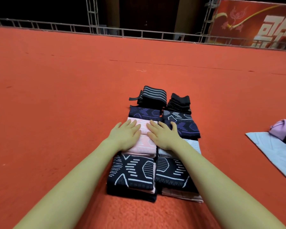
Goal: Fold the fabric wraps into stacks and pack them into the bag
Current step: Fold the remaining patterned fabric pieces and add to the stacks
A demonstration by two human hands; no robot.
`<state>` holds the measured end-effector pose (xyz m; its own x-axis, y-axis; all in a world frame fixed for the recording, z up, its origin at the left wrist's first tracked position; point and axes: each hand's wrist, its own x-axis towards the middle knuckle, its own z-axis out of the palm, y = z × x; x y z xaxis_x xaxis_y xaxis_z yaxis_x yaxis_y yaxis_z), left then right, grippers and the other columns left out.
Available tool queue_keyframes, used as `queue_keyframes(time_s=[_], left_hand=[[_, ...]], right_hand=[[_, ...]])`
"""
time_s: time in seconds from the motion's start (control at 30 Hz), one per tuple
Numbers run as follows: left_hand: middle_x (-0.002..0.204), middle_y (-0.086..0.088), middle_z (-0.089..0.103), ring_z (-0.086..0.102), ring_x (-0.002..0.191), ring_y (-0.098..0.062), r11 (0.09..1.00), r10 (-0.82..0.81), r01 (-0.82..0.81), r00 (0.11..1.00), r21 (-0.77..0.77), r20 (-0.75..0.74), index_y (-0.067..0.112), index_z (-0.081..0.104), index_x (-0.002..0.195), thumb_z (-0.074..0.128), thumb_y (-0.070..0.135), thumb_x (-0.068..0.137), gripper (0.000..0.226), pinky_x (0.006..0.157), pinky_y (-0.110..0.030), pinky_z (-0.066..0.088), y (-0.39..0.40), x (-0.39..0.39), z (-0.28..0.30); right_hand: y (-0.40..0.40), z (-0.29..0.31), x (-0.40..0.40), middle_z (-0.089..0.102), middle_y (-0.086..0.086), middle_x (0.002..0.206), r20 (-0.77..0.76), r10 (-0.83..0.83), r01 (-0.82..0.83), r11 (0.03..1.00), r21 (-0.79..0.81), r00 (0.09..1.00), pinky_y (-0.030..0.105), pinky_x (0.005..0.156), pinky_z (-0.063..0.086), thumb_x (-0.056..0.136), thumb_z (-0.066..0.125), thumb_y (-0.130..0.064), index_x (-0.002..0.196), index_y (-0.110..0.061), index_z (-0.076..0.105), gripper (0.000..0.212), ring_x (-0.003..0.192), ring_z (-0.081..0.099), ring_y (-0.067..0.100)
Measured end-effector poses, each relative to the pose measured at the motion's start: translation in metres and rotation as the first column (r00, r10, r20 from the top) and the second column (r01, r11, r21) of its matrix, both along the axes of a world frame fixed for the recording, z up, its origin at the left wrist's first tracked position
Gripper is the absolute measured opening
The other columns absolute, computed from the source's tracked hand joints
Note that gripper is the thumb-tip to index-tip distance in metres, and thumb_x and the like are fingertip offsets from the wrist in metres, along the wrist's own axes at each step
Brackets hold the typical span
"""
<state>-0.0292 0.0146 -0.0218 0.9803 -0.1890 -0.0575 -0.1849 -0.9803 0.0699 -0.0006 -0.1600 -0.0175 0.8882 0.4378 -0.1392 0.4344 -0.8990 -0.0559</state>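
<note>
Both hands — left hand (pixel 124 135) and right hand (pixel 163 135) — lay flat, fingers spread, on the pink wrap (pixel 143 142), its long axis running six to twelve o'clock.

1. One view only — a wide-angle camera on the person's head, so no second view shares any of the scene.
2. It faces forward and down over the red carpet (pixel 56 96), toward 12 o'clock.
3. Both forearms enter from 5 and 7 o'clock; the folded wraps (pixel 153 146) lie close, near centre.
4. The metal railing (pixel 106 30) crosses far off at 12 o'clock — straight lines bow near the edges.
</note>
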Motion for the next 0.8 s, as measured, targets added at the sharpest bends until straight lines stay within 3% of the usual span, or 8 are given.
queue_keyframes(time_s=[0.17,0.3,0.43,0.57,0.7,0.8], left_hand=[[0.158,-0.001,0.021,0.020,0.143,-0.017,0.998,0.043,-0.029,0.964,-0.058,0.261,0.026,0.033,0.147,0.027,0.034,0.103,0.045,0.112,-0.032,0.015,-0.023,-0.021,0.012],[0.156,0.001,0.026,0.026,0.140,-0.018,0.995,0.011,0.026,0.937,-0.100,0.350,0.024,0.037,0.145,0.037,0.034,0.101,0.045,0.108,-0.029,0.017,-0.053,-0.038,0.029],[0.153,-0.001,0.032,0.032,0.137,-0.020,0.980,-0.055,0.124,0.923,-0.159,0.381,0.020,0.041,0.143,0.042,0.030,0.099,0.045,0.107,-0.032,0.020,-0.097,-0.050,0.036],[0.151,-0.006,0.036,0.038,0.134,-0.023,0.969,-0.144,0.205,0.923,-0.139,0.356,0.014,0.045,0.140,0.043,0.028,0.097,0.045,0.105,-0.033,0.026,-0.157,-0.057,0.034],[0.129,-0.019,0.058,0.057,0.116,-0.035,0.915,-0.218,0.315,0.911,-0.251,0.349,0.003,0.064,0.118,0.046,0.027,0.082,0.046,0.095,-0.045,0.042,-0.228,-0.064,0.023],[0.141,-0.011,0.049,0.046,0.129,-0.027,0.885,-0.287,0.385,0.894,-0.261,0.344,0.009,0.056,0.130,0.047,0.023,0.093,0.041,0.104,-0.038,0.032,-0.288,-0.071,0.010]], right_hand=[[-0.014,0.006,-0.015,0.016,-0.008,0.158,0.111,-0.037,0.020,0.988,0.151,0.993,0.053,0.111,0.000,0.102,0.025,-0.041,0.145,-0.032,0.033,0.044,0.144,0.011,0.017],[-0.045,0.006,-0.039,0.032,-0.008,0.149,0.206,-0.131,0.063,0.950,0.307,0.970,0.035,0.104,0.011,0.100,0.037,-0.039,0.136,-0.029,0.046,0.039,0.135,0.024,0.018],[-0.091,0.003,-0.064,0.046,-0.008,0.136,0.288,-0.224,0.084,0.900,0.427,0.931,0.028,0.093,0.016,0.098,0.044,-0.032,0.128,-0.026,0.055,0.032,0.125,0.035,0.018],[-0.152,-0.003,-0.086,0.055,-0.004,0.125,0.291,-0.338,0.160,0.852,0.499,0.895,0.032,0.090,0.021,0.096,0.049,-0.026,0.117,-0.021,0.063,0.025,0.117,0.043,0.022],[-0.217,-0.022,-0.104,0.059,0.000,0.119,0.271,-0.443,0.259,0.816,0.517,0.855,0.033,0.087,0.022,0.094,0.053,-0.020,0.111,-0.017,0.066,0.022,0.113,0.047,0.025],[-0.264,-0.037,-0.111,0.060,0.004,0.118,0.239,-0.562,0.379,0.758,0.531,0.791,0.036,0.089,0.025,0.090,0.056,-0.015,0.113,-0.014,0.065,0.024,0.111,0.049,0.029]])
